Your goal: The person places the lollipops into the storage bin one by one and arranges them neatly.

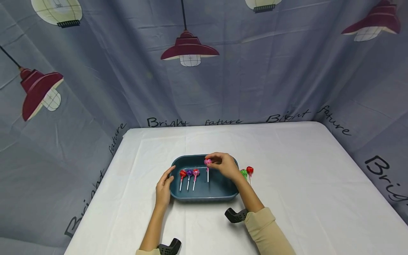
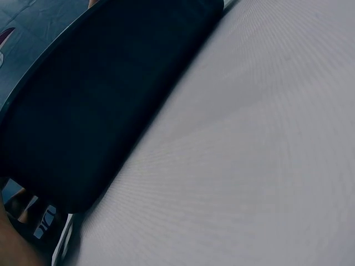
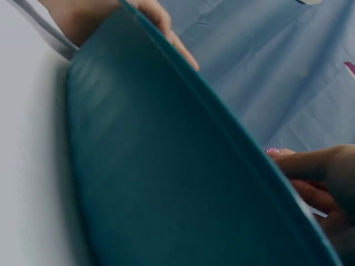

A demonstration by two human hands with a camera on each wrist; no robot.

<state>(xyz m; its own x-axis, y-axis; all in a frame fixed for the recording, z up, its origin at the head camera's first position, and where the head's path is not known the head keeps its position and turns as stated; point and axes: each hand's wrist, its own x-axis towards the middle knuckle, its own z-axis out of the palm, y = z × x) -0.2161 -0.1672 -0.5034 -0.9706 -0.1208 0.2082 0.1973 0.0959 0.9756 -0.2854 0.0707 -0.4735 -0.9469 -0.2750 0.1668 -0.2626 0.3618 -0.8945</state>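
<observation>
My right hand [image 1: 224, 165] pinches a pink-wrapped lollipop [image 1: 208, 162] by its head, over the right half of a dark teal tray [image 1: 204, 199]. The lollipop's white stick points down toward the front. At the tray's left end my left hand [image 1: 163, 187] rests against the side, its fairly straight fingers and thumb at the rim. Inside the tray lie a red lollipop [image 1: 182, 174], a purple lollipop [image 1: 189, 173] and another pink lollipop [image 1: 196, 172], side by side. In the right wrist view, the tray wall [image 3: 166, 155] covers part of the right hand [image 3: 321, 177].
Right of the tray, a green lollipop [image 1: 244, 173] and a red lollipop [image 1: 250, 170] lie on the white tablecloth [image 1: 287, 177], partly behind the right forearm. A grey-blue curtain [image 1: 204, 92] printed with lamps surrounds the table. Each wrist wears a black camera mount [image 1: 236, 215].
</observation>
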